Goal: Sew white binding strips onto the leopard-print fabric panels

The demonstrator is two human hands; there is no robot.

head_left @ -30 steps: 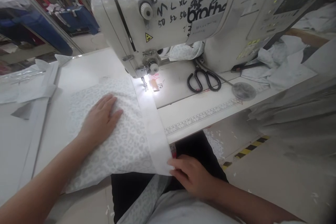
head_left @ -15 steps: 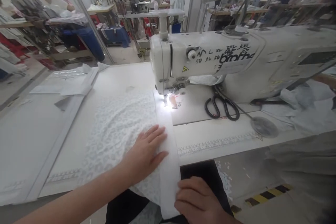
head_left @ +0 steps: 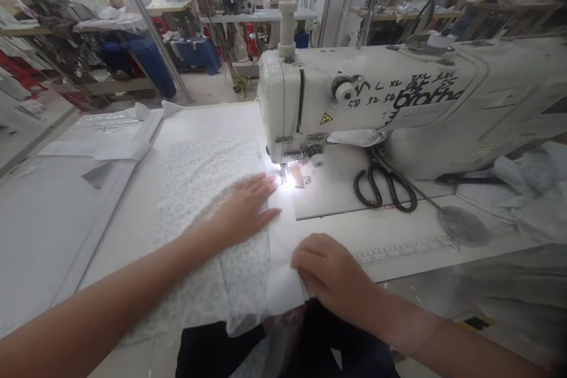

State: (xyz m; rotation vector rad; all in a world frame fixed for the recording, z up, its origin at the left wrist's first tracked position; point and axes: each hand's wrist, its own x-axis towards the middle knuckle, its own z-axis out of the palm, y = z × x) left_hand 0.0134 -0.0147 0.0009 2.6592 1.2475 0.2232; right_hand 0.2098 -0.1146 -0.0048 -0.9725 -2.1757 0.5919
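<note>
Left hand lies flat and unclenched upon one patterned fabric, which is spread on one table, reaching close to the needle of one sewing machine. Right hand, second of two, has fingers curled at the edge of one white strip; I cannot tell whether it grips. Farther right are one pair of scissors with two black handles and one round disc.

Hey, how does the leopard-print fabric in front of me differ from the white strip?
The leopard-print fabric is patterned with grey spots; the white strip is plain. The fabric spreads wide, while the strip is long and narrow. The left hand lies mostly over the fabric; the right hand is at the strip's right edge. Both are pale.
</note>
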